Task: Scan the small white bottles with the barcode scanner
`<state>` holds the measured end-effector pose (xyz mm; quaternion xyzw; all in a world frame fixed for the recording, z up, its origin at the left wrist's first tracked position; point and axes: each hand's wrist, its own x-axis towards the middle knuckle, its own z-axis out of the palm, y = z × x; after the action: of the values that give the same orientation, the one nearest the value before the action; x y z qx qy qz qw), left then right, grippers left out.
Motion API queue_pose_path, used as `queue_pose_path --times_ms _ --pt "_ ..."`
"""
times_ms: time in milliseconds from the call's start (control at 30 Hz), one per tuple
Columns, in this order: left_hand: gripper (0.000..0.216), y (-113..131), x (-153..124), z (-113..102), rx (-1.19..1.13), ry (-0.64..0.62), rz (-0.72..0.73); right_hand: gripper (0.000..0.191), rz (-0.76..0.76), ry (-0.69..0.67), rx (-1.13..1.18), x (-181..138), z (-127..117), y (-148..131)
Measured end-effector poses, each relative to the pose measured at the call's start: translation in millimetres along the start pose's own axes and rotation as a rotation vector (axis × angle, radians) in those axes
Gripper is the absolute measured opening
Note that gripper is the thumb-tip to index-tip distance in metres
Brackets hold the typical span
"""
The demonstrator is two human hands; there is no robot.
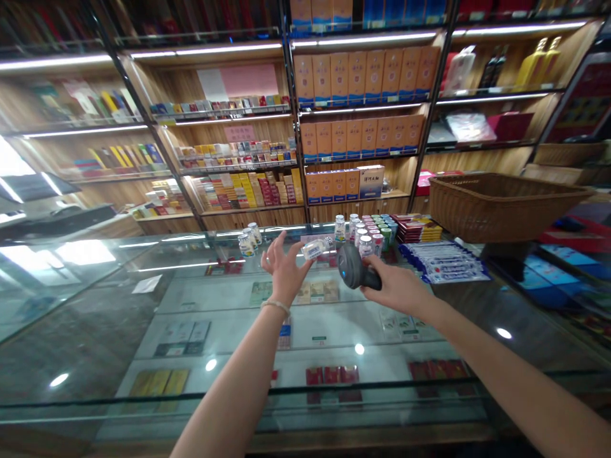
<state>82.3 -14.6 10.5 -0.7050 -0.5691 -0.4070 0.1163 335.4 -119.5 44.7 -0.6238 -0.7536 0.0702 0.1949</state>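
Between thumb and fingers, my left hand [285, 267] pinches a small white bottle [315, 248], tipped on its side above the glass counter [214, 305]. My right hand [398, 286] grips a dark handheld barcode scanner [352, 267] by its handle. The scanner's head is close to the bottle, a little to its right and below. Several similar small bottles [250, 239] stand left of my left hand. Behind the scanner, more small bottles [365, 245] stand in a group with pink, green and blue ones [382, 226].
Blue-and-white packets [443, 261] lie in a row at the right, with red and yellow packs [417, 228] behind them. A wicker basket [501, 207] is raised at the right. Shelves with orange boxes [365, 76] line the back wall. A paper slip [146, 284] lies at left.
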Motion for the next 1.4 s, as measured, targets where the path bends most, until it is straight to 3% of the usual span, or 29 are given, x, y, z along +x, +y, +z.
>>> queue_pose_path --times_ms 400,1067,1400 --pt "0.04 0.5 0.6 -1.3 -0.003 0.012 0.0 0.036 -0.076 0.052 -0.158 3.5 10.1 9.3" --pt "0.038 1.4 0.7 0.2 -0.007 0.019 -0.008 0.036 -0.143 -0.001 -0.254 1.6 30.2 15.1" --pt "0.039 -1.2 -0.8 3.2 -0.002 0.032 0.006 0.034 -0.267 0.116 -0.327 6.4 43.5 28.8"
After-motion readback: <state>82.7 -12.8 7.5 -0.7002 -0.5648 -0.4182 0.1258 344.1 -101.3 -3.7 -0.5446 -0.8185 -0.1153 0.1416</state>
